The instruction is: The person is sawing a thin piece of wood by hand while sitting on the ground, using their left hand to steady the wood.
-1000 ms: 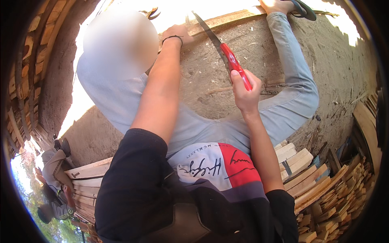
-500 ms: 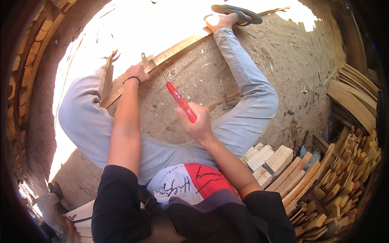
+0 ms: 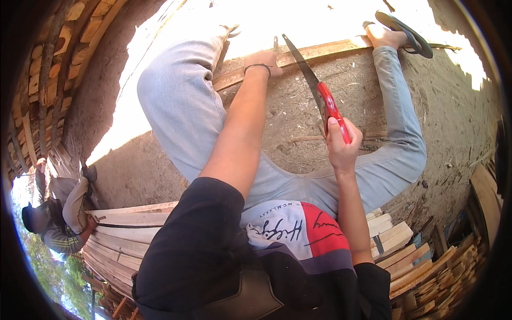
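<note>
My right hand [image 3: 344, 146] is closed round the red handle of a handsaw [image 3: 309, 74]. The dark blade slants up and to the left, its tip passing over a long narrow wooden plank [image 3: 333, 49]. Whether the teeth touch the wood I cannot tell. My left hand [image 3: 264, 62] grips the plank just left of the blade; its fingers are partly washed out by sunlight. A short upright piece [image 3: 276, 42] stands at the plank's far edge near that hand. The plank lies on the ground across and beneath my outstretched legs, my right foot resting against its right part.
Long boards [image 3: 125, 234] are stacked behind me on the left, where another person [image 3: 64, 229] sits with a hand on them. Bundled boards [image 3: 392, 237] and a pile of thin wood pieces [image 3: 453, 280] stand at lower right. Stacked wood [image 3: 56, 69] lines the left side.
The view has swung left, bringing the other person into sight. The saw has turned from nearly edge-on to showing the flat of its blade. My left hand stays on the plank.
</note>
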